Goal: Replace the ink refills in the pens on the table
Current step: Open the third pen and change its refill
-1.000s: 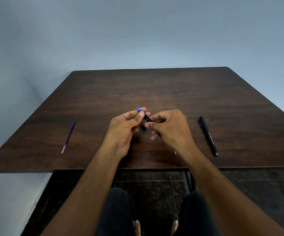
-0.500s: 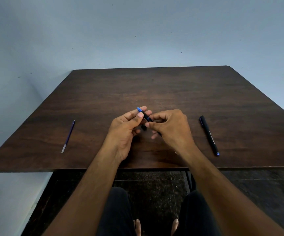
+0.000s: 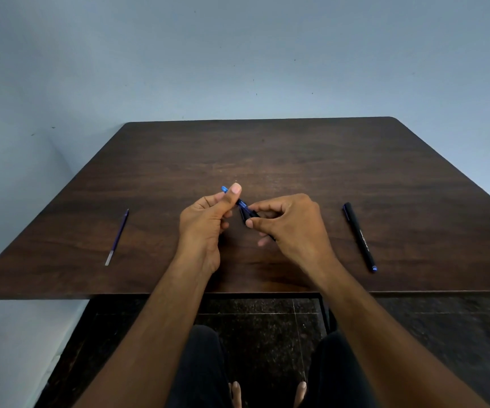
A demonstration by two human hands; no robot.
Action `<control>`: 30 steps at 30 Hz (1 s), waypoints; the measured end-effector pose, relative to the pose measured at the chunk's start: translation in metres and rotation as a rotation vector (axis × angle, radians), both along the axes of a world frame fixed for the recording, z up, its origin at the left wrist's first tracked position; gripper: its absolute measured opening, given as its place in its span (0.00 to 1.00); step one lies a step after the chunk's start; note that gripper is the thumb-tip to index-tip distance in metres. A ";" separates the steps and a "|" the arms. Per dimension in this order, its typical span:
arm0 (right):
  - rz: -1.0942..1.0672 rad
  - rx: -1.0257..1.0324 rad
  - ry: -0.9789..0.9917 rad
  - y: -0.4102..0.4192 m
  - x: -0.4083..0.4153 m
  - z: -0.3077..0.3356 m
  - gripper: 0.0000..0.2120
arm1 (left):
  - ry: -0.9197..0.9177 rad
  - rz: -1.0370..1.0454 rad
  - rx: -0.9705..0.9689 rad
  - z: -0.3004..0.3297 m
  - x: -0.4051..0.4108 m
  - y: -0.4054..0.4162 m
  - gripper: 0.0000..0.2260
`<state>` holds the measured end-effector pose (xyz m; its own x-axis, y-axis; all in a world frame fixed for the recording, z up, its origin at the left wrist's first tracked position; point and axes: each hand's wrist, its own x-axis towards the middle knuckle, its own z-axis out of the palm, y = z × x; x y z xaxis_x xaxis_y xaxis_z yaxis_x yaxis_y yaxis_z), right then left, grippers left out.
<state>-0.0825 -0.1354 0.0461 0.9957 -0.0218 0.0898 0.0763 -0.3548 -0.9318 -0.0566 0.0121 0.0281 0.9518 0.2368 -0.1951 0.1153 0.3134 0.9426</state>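
Note:
Both hands hold one dark pen [image 3: 245,208] with a blue end above the middle of the brown table [image 3: 267,160]. My left hand [image 3: 208,222] pinches the blue end between thumb and fingers. My right hand [image 3: 291,225] grips the black barrel, most of which is hidden under its fingers. A loose blue ink refill [image 3: 117,237] lies on the table to the left. A second black pen [image 3: 360,237] with a blue tip lies on the table to the right.
The table stands against a pale blue wall [image 3: 238,69]. Its front edge [image 3: 149,294] runs just over my knees. Dark tiled floor [image 3: 267,334] shows below.
My left thumb has risen along the pen's blue end, and the hands sit slightly further apart. The refill and the second pen lie where they were.

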 end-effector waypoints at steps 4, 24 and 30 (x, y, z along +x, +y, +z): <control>-0.005 0.004 0.004 -0.003 -0.002 0.002 0.13 | -0.023 0.040 -0.028 0.003 0.002 0.004 0.18; -0.109 -0.069 0.075 -0.008 -0.002 0.009 0.07 | 0.030 -0.157 1.095 0.003 -0.007 0.000 0.12; -0.108 -0.073 0.077 -0.010 -0.005 0.012 0.07 | 0.074 -0.173 1.235 0.005 -0.011 -0.009 0.14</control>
<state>-0.0875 -0.1457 0.0577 0.9919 -0.1256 0.0184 -0.0370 -0.4244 -0.9047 -0.0678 0.0030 0.0332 0.9850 0.1721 0.0140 0.1314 -0.8001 0.5853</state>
